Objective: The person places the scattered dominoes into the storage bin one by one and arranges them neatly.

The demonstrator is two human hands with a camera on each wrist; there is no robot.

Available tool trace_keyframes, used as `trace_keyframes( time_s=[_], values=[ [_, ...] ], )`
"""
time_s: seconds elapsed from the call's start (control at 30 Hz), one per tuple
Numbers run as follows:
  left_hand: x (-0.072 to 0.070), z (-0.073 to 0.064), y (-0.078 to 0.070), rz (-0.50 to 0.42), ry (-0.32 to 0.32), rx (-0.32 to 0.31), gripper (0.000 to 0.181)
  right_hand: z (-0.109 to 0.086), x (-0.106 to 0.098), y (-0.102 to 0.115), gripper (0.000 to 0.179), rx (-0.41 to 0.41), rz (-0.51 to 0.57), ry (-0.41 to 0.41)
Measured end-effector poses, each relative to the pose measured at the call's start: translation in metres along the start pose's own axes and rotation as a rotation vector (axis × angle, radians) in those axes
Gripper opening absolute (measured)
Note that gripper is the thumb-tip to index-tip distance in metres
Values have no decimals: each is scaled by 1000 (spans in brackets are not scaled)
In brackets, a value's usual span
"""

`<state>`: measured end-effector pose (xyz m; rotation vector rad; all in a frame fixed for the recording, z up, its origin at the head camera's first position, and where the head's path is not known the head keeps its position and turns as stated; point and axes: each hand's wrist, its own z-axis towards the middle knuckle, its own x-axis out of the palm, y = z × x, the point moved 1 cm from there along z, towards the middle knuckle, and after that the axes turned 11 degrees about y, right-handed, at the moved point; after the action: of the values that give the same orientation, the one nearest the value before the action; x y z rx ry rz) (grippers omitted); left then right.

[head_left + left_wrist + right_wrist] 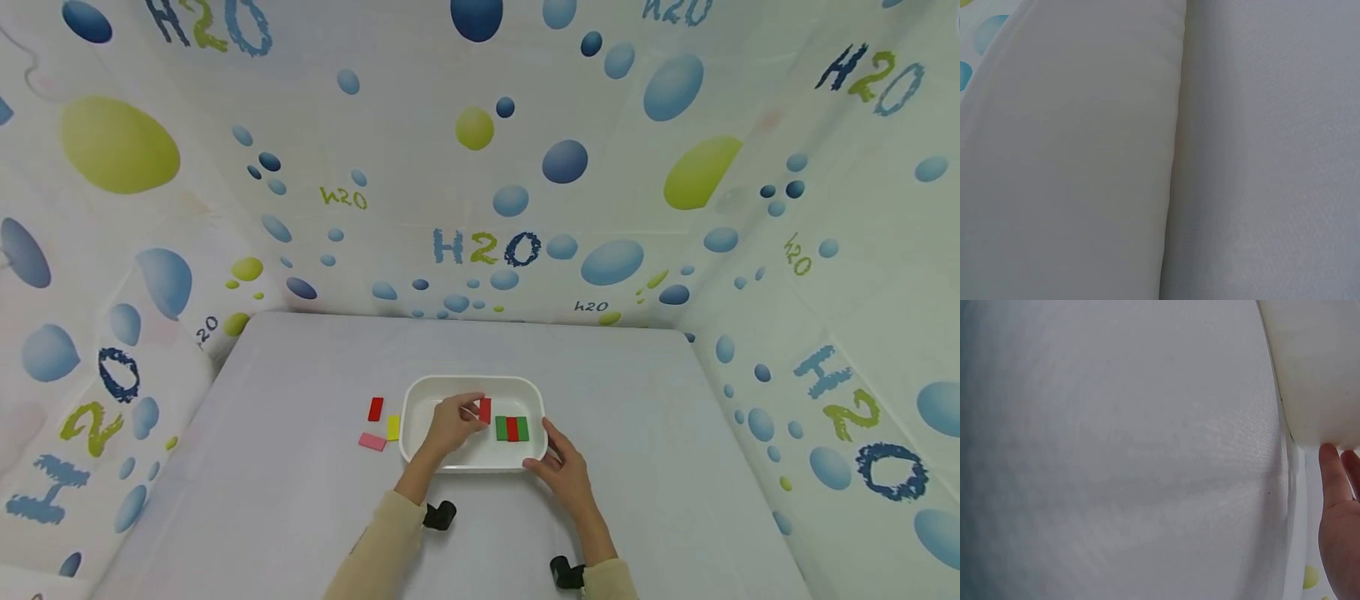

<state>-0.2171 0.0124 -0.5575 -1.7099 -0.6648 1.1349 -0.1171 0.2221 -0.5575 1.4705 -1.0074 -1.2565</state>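
Observation:
In the head view a white tray [457,465] stands on the table. Over its middle, my left hand [450,427] pinches a red block [485,411] between thumb and fingertips. Just to the right, a red block [512,429] lies between green pieces [501,428] inside the tray. My right hand [564,471] holds the tray's front right corner, thumb at the front edge and fingers along the right side. The right wrist view shows those fingers [1334,472] against the tray's outer wall [1322,375]. Neither the left hand nor its block appears in the left wrist view.
Left of the tray lie another red block [376,408], a pink block [372,442] and a yellow block [393,427], the yellow one close by the rim. A white cloth covers the table [300,500]. Patterned curtains [405,167] hang behind and at both sides.

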Motion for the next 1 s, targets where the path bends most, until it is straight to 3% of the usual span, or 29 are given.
trace_keyframes(
  time_s=[0.43, 0.6, 1.0],
  values=[
    [9, 8, 4, 43, 38, -12, 49, 1, -1, -1, 82, 3, 13, 16],
    [12, 10, 3, 45, 47, -50, 48, 1, 0, -1, 81, 9, 17, 10],
    [17, 11, 4, 163, 48, -98, 48, 0, 0, -2, 82, 10, 16, 6]
  ],
)
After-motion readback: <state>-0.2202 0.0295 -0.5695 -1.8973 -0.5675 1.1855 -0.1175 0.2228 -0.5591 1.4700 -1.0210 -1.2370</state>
